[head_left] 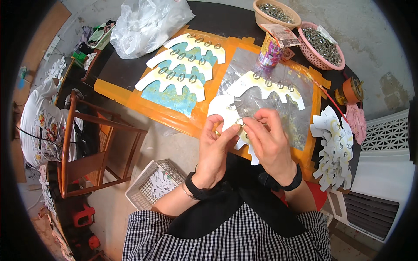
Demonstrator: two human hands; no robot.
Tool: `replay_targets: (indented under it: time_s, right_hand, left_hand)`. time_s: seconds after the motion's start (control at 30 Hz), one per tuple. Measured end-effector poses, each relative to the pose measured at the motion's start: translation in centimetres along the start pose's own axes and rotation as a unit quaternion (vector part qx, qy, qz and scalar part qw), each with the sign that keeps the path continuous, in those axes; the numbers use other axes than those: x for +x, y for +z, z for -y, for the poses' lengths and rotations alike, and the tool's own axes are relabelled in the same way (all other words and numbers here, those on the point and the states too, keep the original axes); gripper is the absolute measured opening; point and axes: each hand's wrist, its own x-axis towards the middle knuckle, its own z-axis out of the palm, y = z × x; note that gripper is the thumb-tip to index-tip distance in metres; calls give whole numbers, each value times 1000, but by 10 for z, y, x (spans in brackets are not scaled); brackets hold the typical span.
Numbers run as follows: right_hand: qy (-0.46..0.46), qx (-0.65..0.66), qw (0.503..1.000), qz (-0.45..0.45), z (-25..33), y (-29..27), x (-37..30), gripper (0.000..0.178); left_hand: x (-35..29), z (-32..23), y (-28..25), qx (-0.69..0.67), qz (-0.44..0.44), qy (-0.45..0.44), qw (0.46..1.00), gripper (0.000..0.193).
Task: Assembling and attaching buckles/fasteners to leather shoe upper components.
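The left grip (213, 150) and right grip (271, 141) pinch a small metal piece (240, 122) between their meeting fingertips; a white card (221, 107) is beneath them, another card (274, 88) beyond on the tabletop (213, 15)

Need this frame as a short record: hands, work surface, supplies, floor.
Left hand: thumb close to a small metal piece; grip unclear
Right hand: fingertips pinching that piece
Under hands: white cutout, partly hidden
Grey sheet: one scalloped white strip with four metal loops, beyond the hands
Blue sheet: three white strips, four loops each, left of the grey sheet
Right side: overlapping pile of white cutouts
Far edge: tan basket and pink basket, both holding metal pieces
Floor: pale crate
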Motion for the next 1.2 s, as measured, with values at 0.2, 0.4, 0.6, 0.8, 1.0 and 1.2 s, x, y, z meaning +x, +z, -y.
replay_targets:
  time_s: [0.2,0.4,0.6,0.8,1.0,1.2]
  right_hand:
    - [94,87,991,21,-5,-1,3,20]
    - [170,208,963,4,-3,1,5,11]
    - [154,196,967,52,-10,-12,10,11]
    - [115,170,974,101,-13,-19,18,9]
    - [94,126,979,128,-18,-36,22,10]
    - [48,133,972,189,-25,-49,39,11]
  left_hand:
    - [-1,9,-4,17,-3,28,999,28]
    - [-3,12,-8,39,3,61,997,25]
    - [-9,-8,-17,20,51,-44,997,25]
    - [4,-6,-12,157,31,-3,987,29]
    - [6,-2,-3,170,69,-14,983,34]
    - [3,-1,3,157,67,-35,985,33]
